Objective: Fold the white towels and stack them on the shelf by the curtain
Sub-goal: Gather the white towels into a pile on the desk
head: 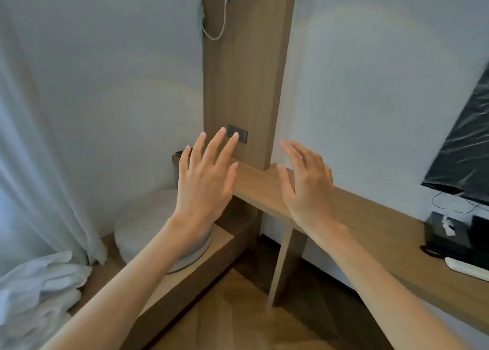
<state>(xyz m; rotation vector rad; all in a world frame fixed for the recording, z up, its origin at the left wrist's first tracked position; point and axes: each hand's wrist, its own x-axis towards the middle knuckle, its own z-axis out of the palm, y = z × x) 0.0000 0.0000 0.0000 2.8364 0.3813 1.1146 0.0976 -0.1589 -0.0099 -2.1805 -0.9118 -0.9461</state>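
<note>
Fingers spread, empty on left hand (205,183) and right hand (308,191). Crumpled towels (39,283) judged soft, light, limp; pinch at corners.

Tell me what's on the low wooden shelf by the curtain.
On the shelf: a round grey cushion and crumpled white towels. The left forearm hides part of the cushion.

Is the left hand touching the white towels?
Apart. Head view: the left hand is raised with fingers spread, while the white towels lie heaped well away at lower left by the curtain.
</note>
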